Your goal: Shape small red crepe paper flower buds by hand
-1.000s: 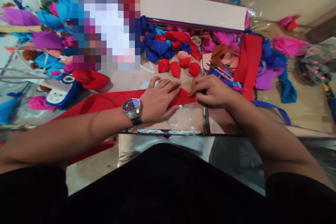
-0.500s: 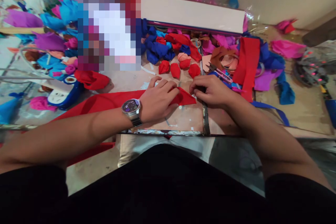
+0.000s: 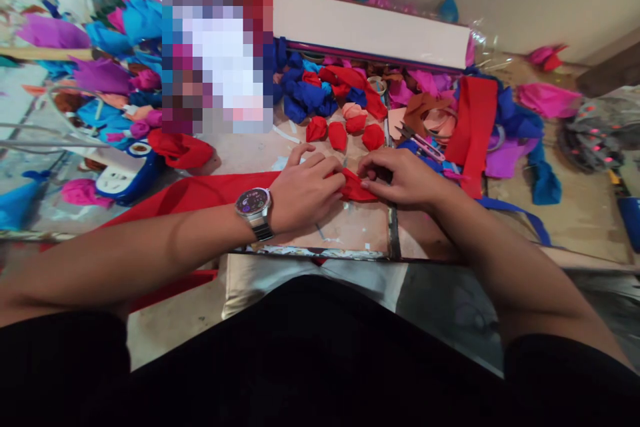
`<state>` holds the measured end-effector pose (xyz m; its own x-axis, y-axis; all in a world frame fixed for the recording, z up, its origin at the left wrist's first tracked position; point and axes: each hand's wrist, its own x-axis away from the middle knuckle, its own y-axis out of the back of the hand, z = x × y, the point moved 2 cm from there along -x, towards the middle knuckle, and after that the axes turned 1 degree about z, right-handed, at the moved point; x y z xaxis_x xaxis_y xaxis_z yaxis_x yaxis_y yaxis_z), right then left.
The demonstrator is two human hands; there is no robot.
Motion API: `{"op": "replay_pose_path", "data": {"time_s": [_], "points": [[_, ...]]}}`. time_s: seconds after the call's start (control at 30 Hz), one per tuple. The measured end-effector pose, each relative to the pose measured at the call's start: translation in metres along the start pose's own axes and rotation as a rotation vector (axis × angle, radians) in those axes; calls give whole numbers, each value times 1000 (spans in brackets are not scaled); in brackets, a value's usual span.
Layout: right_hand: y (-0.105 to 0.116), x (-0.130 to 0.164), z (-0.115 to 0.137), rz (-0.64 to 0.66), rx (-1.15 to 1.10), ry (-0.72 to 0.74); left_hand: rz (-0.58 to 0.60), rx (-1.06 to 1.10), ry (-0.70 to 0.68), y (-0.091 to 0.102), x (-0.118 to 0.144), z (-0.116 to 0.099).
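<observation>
A long red crepe paper strip point(image 3: 210, 188) lies across the table and hangs over its front edge at the left. My left hand point(image 3: 307, 183), with a watch at the wrist, grips the strip near its right end, fingers bent over it. At that end my right hand point(image 3: 400, 177) pinches the red paper between thumb and fingers, and the paper there is gathered into folds. Just beyond my hands sit several small red paper buds point(image 3: 337, 136) and a peach one point(image 3: 353, 111). Pink-handled scissors point(image 3: 425, 145) lie beyond my right hand.
Blue crumpled paper point(image 3: 307, 99) is heaped behind the buds, with a long white box point(image 3: 370, 27) behind it. A wide red strip point(image 3: 473, 127) lies at the right. At the left are a power strip point(image 3: 127, 173) and many coloured paper pieces.
My right hand has closed on the strip's right end. That end was a flat, folded point and is now bunched up. My left hand stays on the strip.
</observation>
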<state>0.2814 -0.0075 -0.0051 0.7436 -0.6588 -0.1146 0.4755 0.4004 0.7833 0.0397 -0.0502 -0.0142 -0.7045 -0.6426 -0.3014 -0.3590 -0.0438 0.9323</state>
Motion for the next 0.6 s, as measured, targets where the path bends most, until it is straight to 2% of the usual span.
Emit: {"op": "replay_pose_path", "data": {"time_s": [0.37,0.6], "points": [[-9,3,0,-7,-159,-43,-27,36,6,3,2,0],[-10,3,-1,-15,-149,-12,-70,6,-11,5,2,-1]]}}
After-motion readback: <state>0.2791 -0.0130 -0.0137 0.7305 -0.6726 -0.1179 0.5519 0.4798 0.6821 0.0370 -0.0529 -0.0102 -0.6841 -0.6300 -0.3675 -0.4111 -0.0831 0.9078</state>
